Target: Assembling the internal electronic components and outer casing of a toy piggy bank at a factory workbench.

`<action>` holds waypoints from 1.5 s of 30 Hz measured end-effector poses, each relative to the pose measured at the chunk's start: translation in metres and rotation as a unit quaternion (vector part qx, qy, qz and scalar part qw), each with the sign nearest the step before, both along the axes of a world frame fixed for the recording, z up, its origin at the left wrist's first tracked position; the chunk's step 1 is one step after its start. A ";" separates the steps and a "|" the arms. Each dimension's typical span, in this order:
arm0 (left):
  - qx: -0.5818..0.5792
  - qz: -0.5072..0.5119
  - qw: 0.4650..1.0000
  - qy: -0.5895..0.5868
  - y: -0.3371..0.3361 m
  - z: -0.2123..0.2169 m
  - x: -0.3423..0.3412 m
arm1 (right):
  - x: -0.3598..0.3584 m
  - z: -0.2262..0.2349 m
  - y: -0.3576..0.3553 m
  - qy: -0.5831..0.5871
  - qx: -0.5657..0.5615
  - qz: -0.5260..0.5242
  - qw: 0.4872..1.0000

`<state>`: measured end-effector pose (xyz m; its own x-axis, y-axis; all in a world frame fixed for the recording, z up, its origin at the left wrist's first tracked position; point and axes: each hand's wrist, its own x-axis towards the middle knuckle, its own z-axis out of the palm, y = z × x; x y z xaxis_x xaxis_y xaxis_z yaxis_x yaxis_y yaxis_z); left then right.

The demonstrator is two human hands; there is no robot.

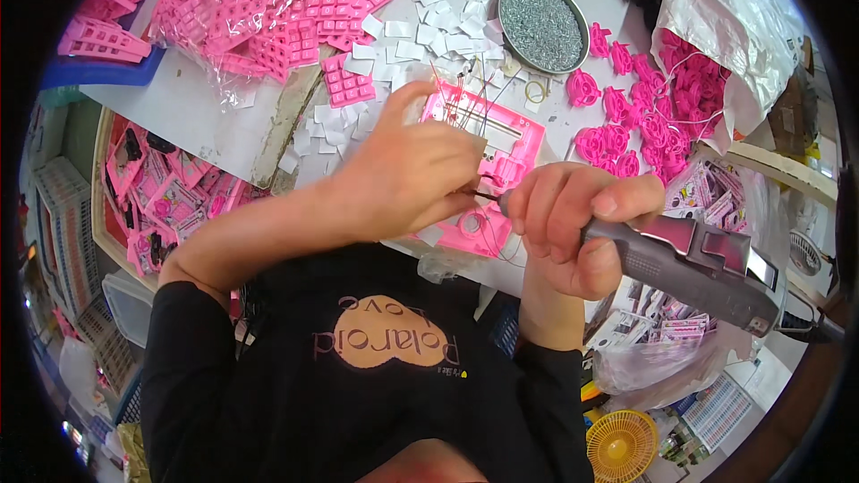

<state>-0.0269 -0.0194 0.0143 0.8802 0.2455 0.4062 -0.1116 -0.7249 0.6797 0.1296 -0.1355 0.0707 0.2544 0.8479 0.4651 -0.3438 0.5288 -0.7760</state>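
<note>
A grey electric screwdriver (pixel 689 264) is gripped tightly by the right hand (pixel 573 224). Its tip is aimed at the pink plastic toy case (pixel 501 156), which is pressed down under the curled left hand (pixel 407 170). Pink flower pieces (pixel 626 116) lie beyond the right hand.

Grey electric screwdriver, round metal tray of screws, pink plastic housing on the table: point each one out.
Grey electric screwdriver (pixel 693 264), head view, on its body behind the right hand.
Round metal tray of screws (pixel 540 26), head view, on the screw heap.
Pink plastic housing (pixel 519 148), head view, on its right frame edge.
</note>
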 end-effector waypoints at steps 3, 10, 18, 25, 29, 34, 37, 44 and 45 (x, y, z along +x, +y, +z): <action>-0.063 -0.040 0.996 0.051 0.059 0.017 0.059 | 0.005 -0.004 0.000 -0.001 -0.017 -0.053 0.998; 0.247 0.115 0.939 0.210 0.106 -0.024 0.195 | -0.012 -0.011 0.003 -0.050 -0.067 -0.069 0.994; 0.277 0.128 0.939 0.161 0.103 -0.034 0.194 | -0.022 -0.022 -0.005 -0.014 -0.079 0.022 0.997; 0.048 0.114 0.992 -0.008 0.079 0.021 0.112 | -0.035 -0.029 0.004 -0.112 -0.062 0.008 0.992; 0.119 0.091 0.988 -0.039 0.051 0.012 0.029 | -0.038 -0.028 0.005 -0.175 -0.074 -0.007 0.982; 0.023 0.037 0.999 0.017 0.017 -0.010 -0.034 | -0.025 -0.017 0.008 -0.033 -0.076 0.026 0.996; -0.035 0.042 0.998 0.012 0.004 -0.013 -0.041 | -0.023 -0.004 0.016 -0.010 -0.020 0.046 0.999; -0.058 0.080 0.994 -0.037 -0.001 -0.017 -0.041 | -0.029 0.000 0.015 -0.013 -0.043 0.036 0.998; -0.057 0.082 0.994 -0.039 -0.001 -0.017 -0.041 | -0.028 0.001 0.017 -0.014 -0.033 0.036 0.999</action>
<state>-0.0675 -0.0203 -0.0025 0.7913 0.4320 0.4327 -0.0533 -0.6563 0.7526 0.1018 -0.1189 0.0714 0.1793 0.8922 0.4145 -0.3566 0.4516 -0.8178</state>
